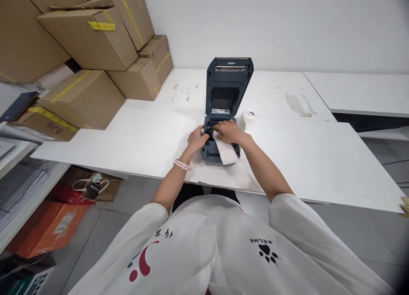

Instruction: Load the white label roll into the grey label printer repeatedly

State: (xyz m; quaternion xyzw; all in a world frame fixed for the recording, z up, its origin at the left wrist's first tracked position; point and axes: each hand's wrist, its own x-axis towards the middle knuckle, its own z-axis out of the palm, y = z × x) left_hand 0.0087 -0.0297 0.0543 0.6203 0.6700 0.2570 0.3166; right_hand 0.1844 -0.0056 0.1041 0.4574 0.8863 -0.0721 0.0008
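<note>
A dark grey label printer (220, 158) stands on the white table with its lid (225, 90) raised. My left hand (196, 140) is at the printer's left side, its fingers closed over the side wall and the thumb reaching inside. Inside the compartment, my right hand (227, 132) is closed around a small white label roll (216, 133), which it mostly covers. A loose strip of label paper (226, 152) runs from the roll over the printer's front edge. Just behind my right hand, another white label roll (248, 115) rests on the table.
Several cardboard boxes (86, 99) are stacked on the table's left end against the wall. The white table (153, 146) has its front edge close to my body. An orange box (51, 227) sits low at the left. A second white table (364, 90) adjoins at the right.
</note>
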